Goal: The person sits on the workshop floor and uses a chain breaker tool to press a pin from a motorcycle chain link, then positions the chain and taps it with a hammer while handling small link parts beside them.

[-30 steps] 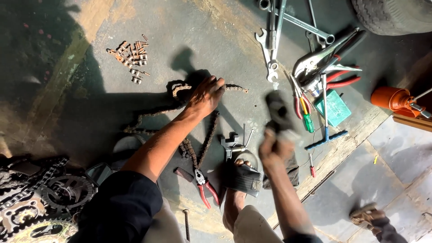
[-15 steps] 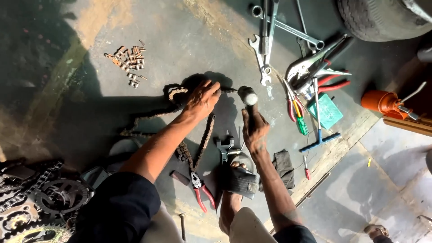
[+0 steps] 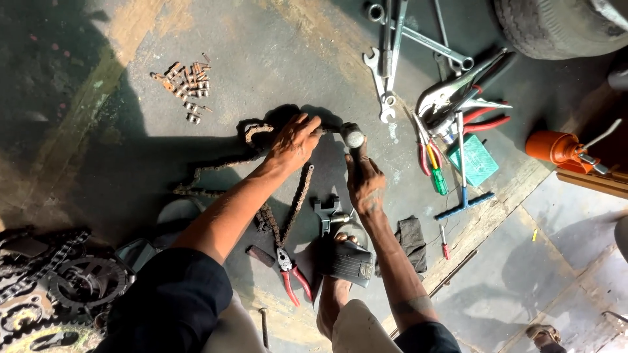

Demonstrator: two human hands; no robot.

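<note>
While my left hand [image 3: 296, 140] pins the rusty roller chain [image 3: 297, 202] flat and my right hand [image 3: 365, 186] grips a hammer [image 3: 354, 138], a glancing blow could strike fingers.

We see a stained grey concrete floor [image 3: 275, 59] in hard sunlight, with deep shadows and paler slabs [image 3: 556, 261] at right.

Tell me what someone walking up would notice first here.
Two bare hands meet mid-floor over a rusty chain: the left hand presses it down while the right hand grips a hammer beside it. Spanners and red-handled pliers lie at upper right, an orange oil can at far right, and sprockets at lower left.
</note>
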